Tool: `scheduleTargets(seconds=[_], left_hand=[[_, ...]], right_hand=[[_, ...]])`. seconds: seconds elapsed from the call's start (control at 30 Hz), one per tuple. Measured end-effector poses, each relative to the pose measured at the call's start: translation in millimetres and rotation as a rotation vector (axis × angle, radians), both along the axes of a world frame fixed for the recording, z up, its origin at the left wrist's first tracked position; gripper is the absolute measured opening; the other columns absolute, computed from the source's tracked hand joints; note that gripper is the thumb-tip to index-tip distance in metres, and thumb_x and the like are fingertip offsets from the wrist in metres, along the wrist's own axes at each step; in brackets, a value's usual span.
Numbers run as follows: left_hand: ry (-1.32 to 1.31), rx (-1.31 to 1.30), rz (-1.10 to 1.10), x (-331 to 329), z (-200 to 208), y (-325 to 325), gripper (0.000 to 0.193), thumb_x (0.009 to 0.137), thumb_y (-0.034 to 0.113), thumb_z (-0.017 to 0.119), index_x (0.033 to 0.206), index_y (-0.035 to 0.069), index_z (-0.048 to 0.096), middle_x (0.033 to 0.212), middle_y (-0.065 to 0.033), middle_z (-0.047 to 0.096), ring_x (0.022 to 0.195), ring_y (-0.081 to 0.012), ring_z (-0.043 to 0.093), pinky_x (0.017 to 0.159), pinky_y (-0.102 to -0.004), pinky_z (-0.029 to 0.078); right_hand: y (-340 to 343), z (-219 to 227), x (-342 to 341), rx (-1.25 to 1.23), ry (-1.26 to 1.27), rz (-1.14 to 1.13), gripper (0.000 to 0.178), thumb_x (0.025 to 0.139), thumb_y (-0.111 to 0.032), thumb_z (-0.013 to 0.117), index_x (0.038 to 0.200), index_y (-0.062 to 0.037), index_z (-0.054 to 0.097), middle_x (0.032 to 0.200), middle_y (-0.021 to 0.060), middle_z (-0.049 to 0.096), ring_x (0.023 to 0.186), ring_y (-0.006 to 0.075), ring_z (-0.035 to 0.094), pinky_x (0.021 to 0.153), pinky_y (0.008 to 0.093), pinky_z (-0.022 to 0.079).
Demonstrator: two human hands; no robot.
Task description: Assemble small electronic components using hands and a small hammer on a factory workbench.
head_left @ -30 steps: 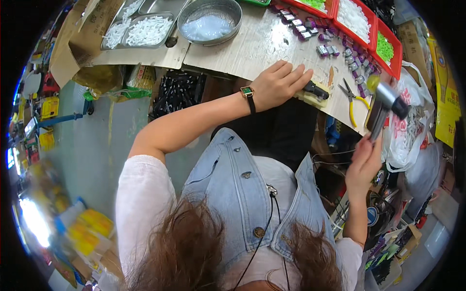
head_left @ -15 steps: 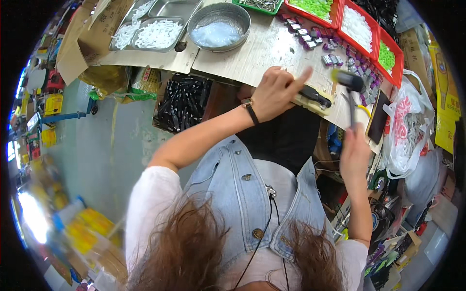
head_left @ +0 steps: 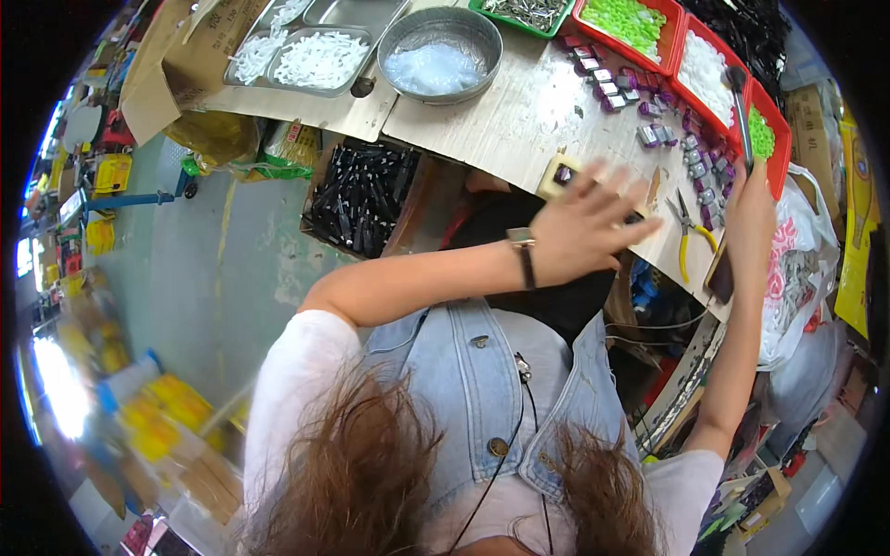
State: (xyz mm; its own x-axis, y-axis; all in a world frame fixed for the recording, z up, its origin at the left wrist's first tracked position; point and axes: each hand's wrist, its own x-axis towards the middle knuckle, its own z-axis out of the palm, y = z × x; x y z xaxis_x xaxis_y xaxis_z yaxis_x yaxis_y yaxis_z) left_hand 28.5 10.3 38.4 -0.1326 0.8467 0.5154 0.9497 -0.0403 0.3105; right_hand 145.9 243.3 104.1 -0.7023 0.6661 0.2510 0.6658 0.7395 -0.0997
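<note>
My left hand [head_left: 591, 227] is over the table's front edge with its fingers spread, slightly blurred, holding nothing that I can see. Beneath it lies a cream block [head_left: 551, 183] with a small dark purple piece [head_left: 563, 173] set in it; the hand hides most of the block. A dark part [head_left: 634, 219] shows by my fingers. My right hand [head_left: 752, 208] is closed round the handle of a hammer [head_left: 744, 130], at the table's right side. The hammer points away from me, its head over the red trays. Yellow-handled pliers [head_left: 689, 237] lie open between my hands.
Small purple-and-silver parts [head_left: 649, 136] are scattered before red trays [head_left: 674, 42] of green and white pieces. A metal bowl [head_left: 436, 93] and steel trays [head_left: 324, 91] stand farther left. Below the table is a box of black parts [head_left: 360, 199]. A dark flat slab [head_left: 720, 277] lies at the right edge.
My right hand has carried the hammer right and away from me, off the block area. My left hand has come nearer to me and to the right, its fingers now spread.
</note>
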Motion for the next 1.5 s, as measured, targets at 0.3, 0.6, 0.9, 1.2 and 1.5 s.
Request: scheduleTargets(seconds=[0.3,0.6,0.9,1.2,1.5], left_hand=[[-0.253,-0.020,-0.214,-14.9,6.2,57.8,0.018,0.079,0.020,0.068,0.094,0.014,0.062,0.091,-0.0081,0.062,0.099,-0.0278,0.060,0.089,-0.0401,0.046],[-1.125,0.829,-0.052,-70.5,-17.4,2.2,0.055,0.102,0.045,0.031,0.075,0.002,0.052,0.059,-0.0036,0.050,0.049,-0.0097,0.042,0.046,-0.0255,0.030],[-1.011,0.452,0.017,-61.0,-13.2,-1.1,0.055,0.102,0.047,0.028,0.076,0.002,0.048,0.072,-0.0057,0.054,0.060,-0.0128,0.047,0.053,-0.0263,0.033],[-1.065,0.340,0.186,-38.6,27.3,-46.4,0.022,0.091,0.013,0.065,0.108,-0.001,0.061,0.094,-0.0124,0.063,0.082,-0.0197,0.062,0.074,-0.0284,0.048],[-1.598,0.276,0.024,-38.0,33.9,-64.6,0.019,0.096,0.016,0.057,0.105,0.000,0.062,0.080,0.0000,0.061,0.069,-0.0040,0.054,0.062,-0.0199,0.044]], right_hand=[[63.0,-16.6,-42.0,0.599,0.009,0.185,0.031,0.093,-0.018,0.055,0.120,-0.0026,0.055,0.107,0.0245,0.061,0.093,0.0379,0.065,0.073,0.0472,0.052],[-63.5,-58.3,39.1,-0.255,-0.070,-0.165,0.054,0.079,-0.008,0.058,0.130,-0.0009,0.042,0.101,0.0271,0.060,0.090,0.0408,0.060,0.079,0.0471,0.047],[-90.8,-12.9,-4.6,-0.369,0.147,0.264,0.020,0.094,-0.008,0.052,0.111,0.0036,0.053,0.101,0.0225,0.060,0.093,0.0414,0.058,0.084,0.0468,0.044],[-144.7,20.3,-62.6,-0.269,0.066,0.566,0.015,0.083,0.000,0.060,0.094,0.0027,0.051,0.091,0.0193,0.059,0.086,0.0414,0.056,0.081,0.0482,0.045],[-150.8,13.5,-64.0,-0.203,0.037,0.667,0.014,0.082,-0.001,0.060,0.092,0.0028,0.051,0.082,0.0202,0.056,0.081,0.0382,0.055,0.072,0.0477,0.043]])
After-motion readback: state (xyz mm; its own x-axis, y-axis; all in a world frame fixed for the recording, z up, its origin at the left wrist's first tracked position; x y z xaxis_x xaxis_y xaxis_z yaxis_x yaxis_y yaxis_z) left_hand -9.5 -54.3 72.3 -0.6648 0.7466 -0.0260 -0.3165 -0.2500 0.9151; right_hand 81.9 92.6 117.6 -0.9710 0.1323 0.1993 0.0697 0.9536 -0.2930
